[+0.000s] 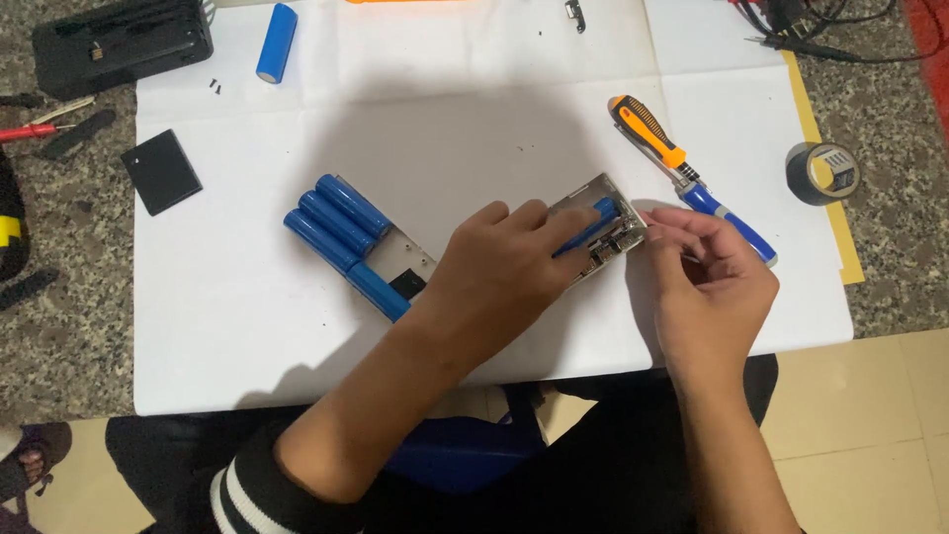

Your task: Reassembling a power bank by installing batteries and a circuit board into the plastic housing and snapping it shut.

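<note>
Your left hand (499, 267) lies palm-down across the open silver case (593, 222), fingers stretched and slightly spread, not gripping; the fingertips press on the blue cylindrical cell (590, 223) seated at the case's right end. The forearm comes in from lower left, with a black sleeve with white stripes pushed up near the elbow. Your right hand (707, 287) is loosely curled, with thumb and forefinger pinching the right end of the case by the small circuit board (615, 245); whether anything sits between those fingertips, you can't tell. That forearm rises from the bottom edge, wrist bent inward. The case sits mid-sheet on the white paper (247, 326) covering the tabletop. A row of blue cells (336, 222) pokes out from the case's left end, left of your wrist. An orange-black screwdriver (647, 133) and a blue-handled tool (736, 227) lie just beyond your right hand. A loose blue cell (277, 43) lies far upper left, and a tape roll (822, 173) sits off the sheet to the right.
</note>
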